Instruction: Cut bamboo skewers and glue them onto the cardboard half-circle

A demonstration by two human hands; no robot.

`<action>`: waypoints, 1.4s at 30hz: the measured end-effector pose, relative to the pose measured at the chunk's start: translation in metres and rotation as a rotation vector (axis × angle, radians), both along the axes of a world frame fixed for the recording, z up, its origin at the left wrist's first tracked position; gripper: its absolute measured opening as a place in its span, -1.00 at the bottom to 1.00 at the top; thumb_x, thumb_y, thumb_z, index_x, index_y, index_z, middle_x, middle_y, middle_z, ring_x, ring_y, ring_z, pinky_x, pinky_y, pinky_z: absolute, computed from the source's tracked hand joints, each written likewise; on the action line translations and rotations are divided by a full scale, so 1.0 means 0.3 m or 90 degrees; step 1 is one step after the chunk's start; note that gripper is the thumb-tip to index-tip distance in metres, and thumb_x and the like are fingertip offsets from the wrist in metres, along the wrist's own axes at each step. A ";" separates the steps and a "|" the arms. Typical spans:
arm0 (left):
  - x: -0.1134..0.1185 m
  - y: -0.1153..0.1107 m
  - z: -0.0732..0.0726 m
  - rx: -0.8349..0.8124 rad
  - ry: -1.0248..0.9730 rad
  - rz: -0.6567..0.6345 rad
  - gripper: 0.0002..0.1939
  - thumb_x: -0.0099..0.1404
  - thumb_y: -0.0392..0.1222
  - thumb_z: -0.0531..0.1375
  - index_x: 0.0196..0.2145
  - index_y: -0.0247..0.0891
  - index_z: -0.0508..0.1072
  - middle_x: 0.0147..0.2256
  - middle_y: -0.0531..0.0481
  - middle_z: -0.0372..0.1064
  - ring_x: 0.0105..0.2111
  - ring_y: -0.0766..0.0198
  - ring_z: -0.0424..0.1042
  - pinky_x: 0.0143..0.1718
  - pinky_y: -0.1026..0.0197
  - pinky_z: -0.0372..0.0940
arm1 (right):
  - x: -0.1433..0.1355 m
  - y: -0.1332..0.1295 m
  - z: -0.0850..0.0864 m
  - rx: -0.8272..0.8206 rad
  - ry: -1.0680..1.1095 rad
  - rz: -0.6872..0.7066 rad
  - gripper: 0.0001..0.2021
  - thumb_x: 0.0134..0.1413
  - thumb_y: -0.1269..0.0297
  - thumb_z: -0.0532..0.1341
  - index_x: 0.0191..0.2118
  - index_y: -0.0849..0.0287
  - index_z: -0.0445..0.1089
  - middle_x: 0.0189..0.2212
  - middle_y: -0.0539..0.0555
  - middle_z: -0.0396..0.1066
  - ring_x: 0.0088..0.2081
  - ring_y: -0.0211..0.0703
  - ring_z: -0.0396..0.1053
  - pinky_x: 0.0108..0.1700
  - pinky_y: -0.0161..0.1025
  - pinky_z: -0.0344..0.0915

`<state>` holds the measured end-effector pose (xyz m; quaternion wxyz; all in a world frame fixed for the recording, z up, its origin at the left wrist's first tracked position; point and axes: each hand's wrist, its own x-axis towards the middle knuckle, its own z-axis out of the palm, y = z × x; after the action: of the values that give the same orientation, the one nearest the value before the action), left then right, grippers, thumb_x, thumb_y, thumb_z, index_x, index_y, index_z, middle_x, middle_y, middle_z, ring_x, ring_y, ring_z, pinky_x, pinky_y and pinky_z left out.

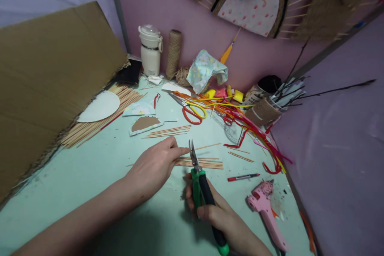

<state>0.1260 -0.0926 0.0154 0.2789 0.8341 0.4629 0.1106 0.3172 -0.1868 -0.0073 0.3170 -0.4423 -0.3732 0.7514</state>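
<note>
"Head view: the right hand [224,217] is clamping its grip around the green-and-black shears [207,190], and the blades are standing slightly apart!"

"And the left hand [157,163]?"

"Its index finger is pointing right at those blades. Whether that grip is pinching anything, I can't tell. One thin stick [210,146] is showing just beyond the blades."

"More sticks [211,164] are lying beneath, partly hidden by the left hand, on the pale green worktop [105,180]!"

"Moving right, a red pen [241,177] is lying near the shears, and a pink glue gun [268,216] is resting closer to the edge."

"Farther back, red-and-yellow-handled scissors [193,115] are lying beside tangled pipe cleaners [222,106]. A white bottle [151,60] is standing near a twine spool [173,54], while brown cardboard [60,60] is looming at far left!"
</note>
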 end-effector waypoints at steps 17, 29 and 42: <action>0.015 -0.004 0.011 -0.028 -0.006 0.046 -0.65 0.40 -0.15 -0.09 -0.16 -0.12 0.49 -0.31 -0.01 0.31 -0.31 0.21 0.31 -0.26 0.21 0.18 | 0.008 -0.007 -0.002 0.025 -0.039 0.008 -0.62 -0.04 0.25 0.18 -0.04 0.13 0.26 -0.33 0.00 0.21 -0.30 -0.17 0.13 -0.25 -0.22 0.09; 0.038 0.000 0.014 0.006 0.144 0.003 -0.69 0.36 -0.29 -0.02 -0.12 -0.10 0.48 -0.26 -0.02 0.31 -0.24 0.16 0.32 -0.38 0.22 0.08 | -0.031 -0.017 -0.038 -0.073 0.012 -0.091 -0.67 -0.20 0.30 0.18 -0.19 0.14 0.24 -0.43 -0.05 0.18 -0.49 -0.31 0.11 -0.48 -0.33 0.08; 0.007 0.048 -0.088 0.127 0.065 0.053 -0.70 0.42 -0.26 -0.04 -0.13 -0.16 0.48 -0.20 -0.06 0.40 -0.14 0.15 0.37 -0.16 0.16 0.25 | 0.004 0.037 -0.034 -0.027 0.124 -0.238 -0.60 -0.18 0.25 0.28 -0.12 0.11 0.27 -0.41 -0.04 0.16 -0.49 -0.33 0.02 -0.51 -0.34 0.01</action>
<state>0.1282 -0.0782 -0.0110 0.1658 0.8422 0.4975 0.1253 0.3183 -0.1757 -0.0175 0.4760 -0.4357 -0.2362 0.7265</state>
